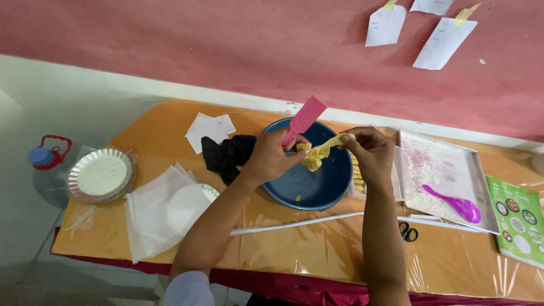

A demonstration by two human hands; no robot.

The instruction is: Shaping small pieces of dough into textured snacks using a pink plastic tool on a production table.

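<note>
Over a blue bowl (309,187) on the orange table (141,122), the left hand (271,157) grips a pink ridged paddle (305,118) and yellow dough (318,153), which the right hand (371,150) pinches too. A purple spoon (456,205) lies in a metal tray (453,156) to the right.

Home baking table (317,255): dough (317,154), foil pans (101,175).

Pink comb (304,119): its handle end vanishes inside the left hand (271,157).
Blue bowl (309,175): the middle is covered by both hands and the yellow dough (317,154).
Green booklet (518,225): sliced off by the right edge, pictures too small to make out.
Paper notes (416,25): top edge cuts them, writing too tiny.
Scissors (408,231): only the handles show.
</note>
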